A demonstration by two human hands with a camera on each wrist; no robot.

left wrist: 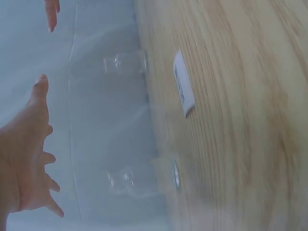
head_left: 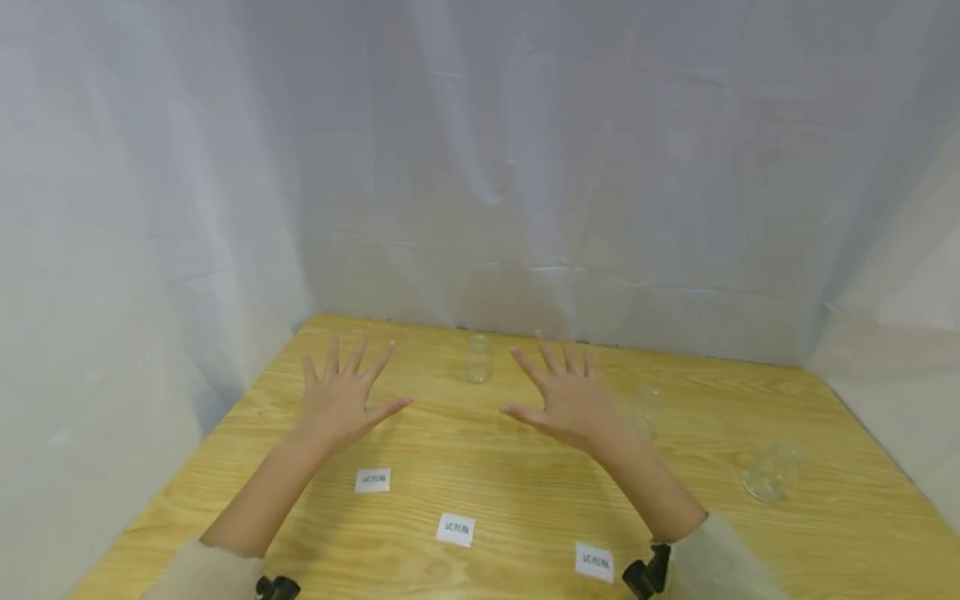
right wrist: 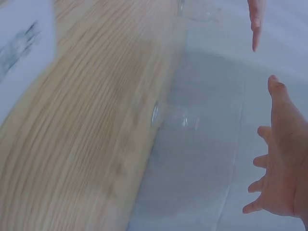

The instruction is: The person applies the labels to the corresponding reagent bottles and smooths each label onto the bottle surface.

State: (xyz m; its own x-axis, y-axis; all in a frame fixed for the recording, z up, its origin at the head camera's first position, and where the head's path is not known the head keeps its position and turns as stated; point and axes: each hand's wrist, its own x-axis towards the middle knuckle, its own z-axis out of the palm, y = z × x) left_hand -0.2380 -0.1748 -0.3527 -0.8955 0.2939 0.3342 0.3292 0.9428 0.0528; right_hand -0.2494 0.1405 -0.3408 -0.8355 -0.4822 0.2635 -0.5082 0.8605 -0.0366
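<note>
Closest on the wooden desk point(head_left: 517, 492) lies a white card with dark writing point(head_left: 595, 562), toward the right, then a middle card point(head_left: 455, 529) and, a little farther and to the left, another card point(head_left: 372, 481). Off to the right is a clear glass jar point(head_left: 772, 472). Above the desk, the left hand point(head_left: 333, 408) and right hand point(head_left: 573, 408) have their fingers spread wide, holding nothing. A second jar point(head_left: 648, 412) shows just beside the right wrist; a third jar point(head_left: 478, 360) stands upright farther back, between the hands, before a white sheet point(head_left: 480, 167).
</note>
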